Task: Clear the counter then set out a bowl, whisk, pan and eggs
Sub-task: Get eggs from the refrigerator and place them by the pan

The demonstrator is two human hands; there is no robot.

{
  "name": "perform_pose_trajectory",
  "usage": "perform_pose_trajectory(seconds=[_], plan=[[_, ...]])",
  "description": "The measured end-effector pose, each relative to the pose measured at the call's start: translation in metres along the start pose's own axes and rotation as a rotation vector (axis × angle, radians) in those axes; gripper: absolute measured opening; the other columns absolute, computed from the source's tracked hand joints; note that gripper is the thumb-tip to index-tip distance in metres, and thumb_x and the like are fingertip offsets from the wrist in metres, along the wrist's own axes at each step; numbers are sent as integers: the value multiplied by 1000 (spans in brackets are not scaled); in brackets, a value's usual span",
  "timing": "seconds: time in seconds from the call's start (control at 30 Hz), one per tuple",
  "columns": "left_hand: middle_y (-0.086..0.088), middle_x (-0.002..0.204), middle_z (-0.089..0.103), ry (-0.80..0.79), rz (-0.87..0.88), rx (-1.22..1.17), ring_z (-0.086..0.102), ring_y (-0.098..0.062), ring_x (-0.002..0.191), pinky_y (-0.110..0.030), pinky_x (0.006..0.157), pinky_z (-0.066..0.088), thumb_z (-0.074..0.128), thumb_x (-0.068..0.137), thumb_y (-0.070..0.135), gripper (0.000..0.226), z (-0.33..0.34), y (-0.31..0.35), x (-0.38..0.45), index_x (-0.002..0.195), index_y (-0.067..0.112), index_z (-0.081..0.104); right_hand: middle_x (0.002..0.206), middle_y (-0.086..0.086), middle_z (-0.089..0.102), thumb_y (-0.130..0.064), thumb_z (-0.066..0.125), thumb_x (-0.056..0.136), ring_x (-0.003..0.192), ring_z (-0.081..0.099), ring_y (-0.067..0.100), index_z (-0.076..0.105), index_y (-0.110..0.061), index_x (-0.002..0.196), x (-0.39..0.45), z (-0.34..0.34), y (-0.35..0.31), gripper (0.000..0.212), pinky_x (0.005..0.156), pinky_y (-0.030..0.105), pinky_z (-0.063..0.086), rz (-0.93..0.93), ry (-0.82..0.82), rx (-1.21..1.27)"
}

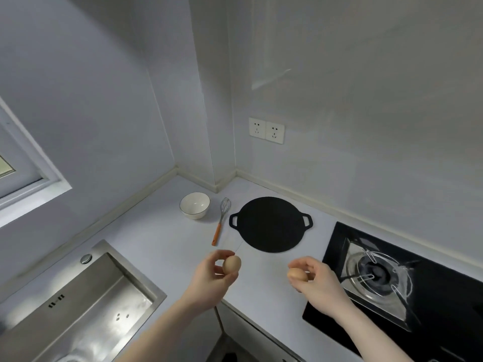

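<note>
The pale counter [162, 239] carries a white bowl [194, 205], whisk [221, 220] and black pan [270, 223].

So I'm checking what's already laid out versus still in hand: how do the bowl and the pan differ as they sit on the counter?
The bowl is white, deep and small; the pan is black, flat and much wider. The bowl has no handles and a thin dark rim line; the pan has two loop handles. The bowl sits left of the whisk, nearer the corner; the pan lies right of it, toward the stove. Both are round, empty and rest on the counter.

Pale grey walls [104, 87], window [23, 173] left, double socket [266, 130].
</note>
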State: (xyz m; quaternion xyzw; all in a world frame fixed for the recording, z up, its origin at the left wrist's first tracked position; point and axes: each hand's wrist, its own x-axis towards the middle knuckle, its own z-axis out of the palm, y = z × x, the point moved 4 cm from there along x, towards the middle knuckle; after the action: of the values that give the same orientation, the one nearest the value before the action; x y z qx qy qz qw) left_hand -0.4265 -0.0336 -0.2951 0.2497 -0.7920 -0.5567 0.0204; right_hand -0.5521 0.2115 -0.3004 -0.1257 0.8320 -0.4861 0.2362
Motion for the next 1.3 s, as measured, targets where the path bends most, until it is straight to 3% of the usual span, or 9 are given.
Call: perform_pose_trajectory(seconds=[0.2,0.37,0.5,0.6,0.8,0.9,1.13,1.23,1.3], plan=[[-1,102,72,-82,-22,39,69,-8,85,-21,70,55,64,90,25,28,-18,-18,79,116,32,56,101,-10,73,-14,69,82,83,71,12,72,-30,96,51,22,4,21,73,22,55,119,86,73],[2,103,66,-102,-21,125,63,-5,82,-7,61,48,61,93,18,22,-29,-38,142,114,23,55,99,-11,72,-16,65,84,83,71,13,71,-31,95,89,46,4,19,68,20,53,195,134,80],[7,112,63,-97,-88,197,66,-13,94,-30,80,58,63,87,24,32,-40,-78,167,117,27,52,102,-11,71,-18,60,83,85,71,13,69,-34,95,115,83,5,22,63,19,53,231,111,33],[10,115,62,-59,-155,228,67,-14,92,-34,79,58,65,85,28,40,-57,-113,179,122,28,50,108,-9,68,-17,61,83,87,70,12,67,-31,99,141,124,2,22,58,19,52,239,15,-7],[7,117,61,-7,-246,305,65,-21,97,-32,80,54,69,86,31,51,-81,-153,205,131,20,50,98,-15,64,-17,56,86,99,63,10,69,-25,107,196,187,-14,26,83,24,54,188,-113,-195],[2,121,64,38,-268,315,64,-26,101,-33,83,53,66,87,30,49,-87,-164,228,133,19,50,87,-21,57,-15,55,88,94,59,9,70,-24,108,227,211,-25,26,77,17,46,174,-103,-245],[2,122,66,106,-229,297,64,-28,101,-33,81,51,65,87,29,50,-86,-176,270,133,15,50,93,-14,66,-12,54,84,94,68,18,68,-28,104,287,252,-49,29,80,30,57,114,-75,-280],[0,121,66,137,-238,277,64,-28,100,-34,82,51,66,87,27,50,-88,-183,282,133,15,51,102,-6,68,-10,45,82,80,71,23,64,-35,101,308,267,-55,36,53,29,58,110,-91,-290],[1,120,66,151,-256,263,65,-27,99,-33,82,51,65,87,26,49,-90,-189,288,133,16,51,97,-6,64,-6,45,84,71,68,23,63,-32,103,319,277,-51,37,35,19,45,105,-100,-315]])
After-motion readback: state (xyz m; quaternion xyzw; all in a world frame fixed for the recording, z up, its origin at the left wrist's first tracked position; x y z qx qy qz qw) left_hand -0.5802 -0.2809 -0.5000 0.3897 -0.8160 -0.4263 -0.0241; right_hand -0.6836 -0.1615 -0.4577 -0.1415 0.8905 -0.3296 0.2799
